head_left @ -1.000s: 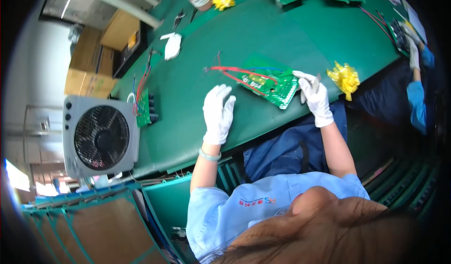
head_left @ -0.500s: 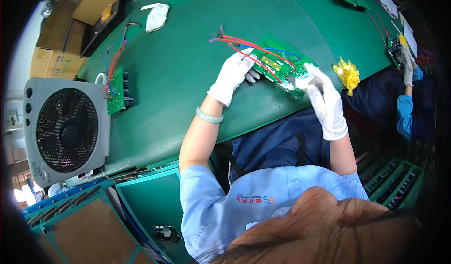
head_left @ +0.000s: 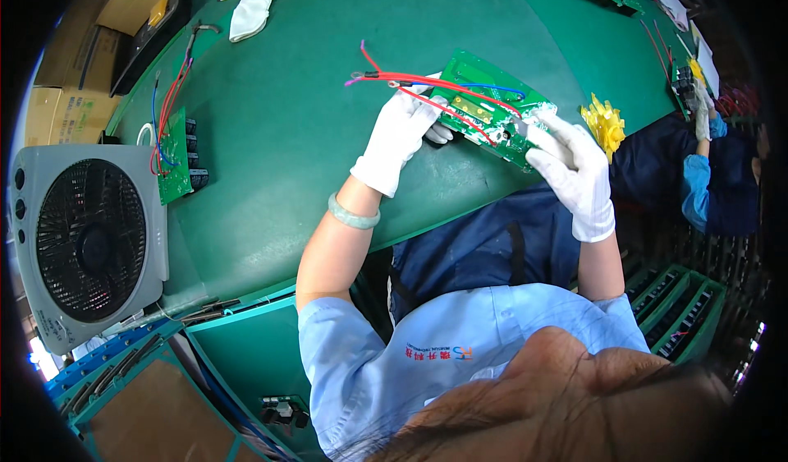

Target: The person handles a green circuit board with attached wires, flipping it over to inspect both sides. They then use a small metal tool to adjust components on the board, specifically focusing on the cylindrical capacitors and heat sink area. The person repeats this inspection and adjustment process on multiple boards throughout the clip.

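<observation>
Since the earlier frame the board (head_left: 491,117) has swung round, its red wires (head_left: 394,78) now trailing left. It sits over the green bench (head_left: 271,133), near its front edge. The left hand (head_left: 400,136) has its grip closed on the board's left end; the right hand (head_left: 574,173) pinches the right end. Best keep both ends supported, fingers off the components. The board is green and rectangular, with red and blue leads.

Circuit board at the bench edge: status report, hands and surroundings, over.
Left hand and right hand, both gloved, gripping green circuit board. Red wires trail left off it. Yellow bundle just right; nothing blocking.
</observation>
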`<state>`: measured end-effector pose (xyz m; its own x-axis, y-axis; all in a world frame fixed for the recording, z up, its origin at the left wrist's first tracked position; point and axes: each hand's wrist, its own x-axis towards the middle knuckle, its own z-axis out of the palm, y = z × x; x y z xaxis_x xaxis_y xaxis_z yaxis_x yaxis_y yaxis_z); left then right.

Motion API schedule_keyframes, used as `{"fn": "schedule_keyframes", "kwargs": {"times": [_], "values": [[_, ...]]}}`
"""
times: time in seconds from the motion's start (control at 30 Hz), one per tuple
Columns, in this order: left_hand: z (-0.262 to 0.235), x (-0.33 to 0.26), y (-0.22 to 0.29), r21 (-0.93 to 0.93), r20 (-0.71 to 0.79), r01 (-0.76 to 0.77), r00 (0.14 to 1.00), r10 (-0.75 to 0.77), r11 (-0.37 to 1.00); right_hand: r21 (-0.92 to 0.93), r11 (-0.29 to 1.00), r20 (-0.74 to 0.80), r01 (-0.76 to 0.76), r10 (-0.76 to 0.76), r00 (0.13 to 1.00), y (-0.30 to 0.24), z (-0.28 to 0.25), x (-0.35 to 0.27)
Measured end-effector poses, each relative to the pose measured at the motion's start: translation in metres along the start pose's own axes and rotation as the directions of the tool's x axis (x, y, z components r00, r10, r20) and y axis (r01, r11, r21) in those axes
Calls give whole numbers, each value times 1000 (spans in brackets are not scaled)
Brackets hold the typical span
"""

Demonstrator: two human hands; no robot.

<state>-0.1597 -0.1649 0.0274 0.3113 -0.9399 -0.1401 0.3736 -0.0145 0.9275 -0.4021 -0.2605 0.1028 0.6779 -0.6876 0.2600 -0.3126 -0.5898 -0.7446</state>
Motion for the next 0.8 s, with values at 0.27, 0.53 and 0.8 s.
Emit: {"fn": "schedule_keyframes", "kwargs": {"times": [0.27,0.53,0.8], "values": [[1,7,30,358,-336,48,938,81,932,-78,995,-145,-56,44,988,71,27,51],[-24,-31,51,295,120,-69,992,35,953,314,930,348,-191,75,935,2,24,-39],[-30,-38,65,495,-4,143,987,-162,857,501,865,42,-25,5,999,25,-7,-26]]}}
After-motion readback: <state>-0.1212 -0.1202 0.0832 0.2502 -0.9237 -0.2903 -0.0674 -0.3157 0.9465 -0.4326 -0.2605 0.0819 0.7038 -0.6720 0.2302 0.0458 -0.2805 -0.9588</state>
